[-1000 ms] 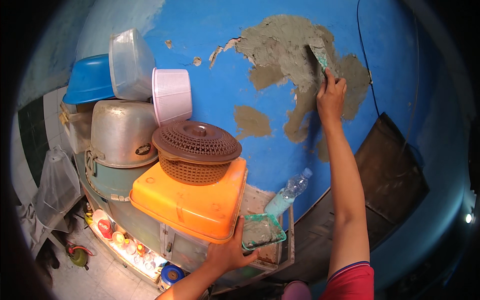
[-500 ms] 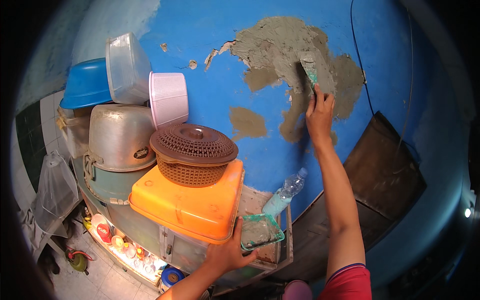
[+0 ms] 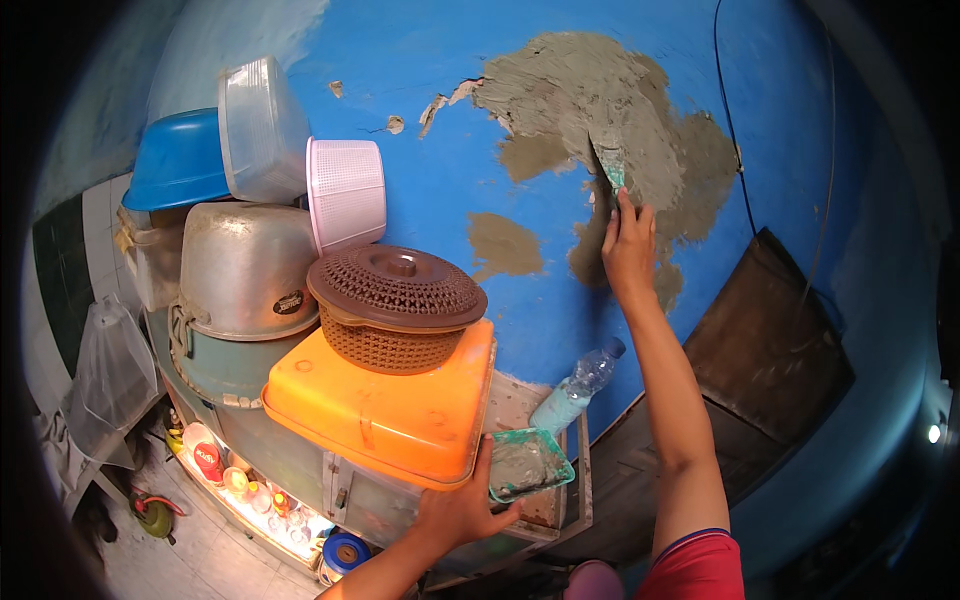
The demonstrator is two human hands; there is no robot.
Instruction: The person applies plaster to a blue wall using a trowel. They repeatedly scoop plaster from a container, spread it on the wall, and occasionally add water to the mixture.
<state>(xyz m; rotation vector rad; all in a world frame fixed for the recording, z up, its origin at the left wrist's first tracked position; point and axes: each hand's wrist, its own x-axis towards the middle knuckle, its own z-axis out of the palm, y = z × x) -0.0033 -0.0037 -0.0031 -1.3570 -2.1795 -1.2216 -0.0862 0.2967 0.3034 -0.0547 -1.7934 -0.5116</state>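
Observation:
In my right hand [image 3: 630, 245] is a putty knife [image 3: 611, 168], gripped by its handle. Its mortar-smeared blade rests against the grey cement patch [image 3: 560, 90] on the blue wall [image 3: 420, 190]. Lower down, my left hand [image 3: 460, 510] holds a small green plastic tray [image 3: 570, 472] at its near left corner, one finger along the side and another digit below. Wet grey mortar [image 3: 528, 466] lies in the tray. Just behind it leans a clear plastic bottle [image 3: 575, 388] with bluish contents.
Left of the tray, an orange tub [image 3: 385, 420] bears a brown lidded basket [image 3: 400, 305]. Beyond are a metal pot [image 3: 240, 270], pink basket [image 3: 347, 190], clear container [image 3: 262, 130] and blue basin [image 3: 178, 160]. A dark board [image 3: 770, 340] leans at right; a cable [image 3: 730, 120] hangs above it.
My right hand and the putty knife have moved down and slightly left across the cement patch. My left hand stays at the tray. The whole view has shifted slightly.

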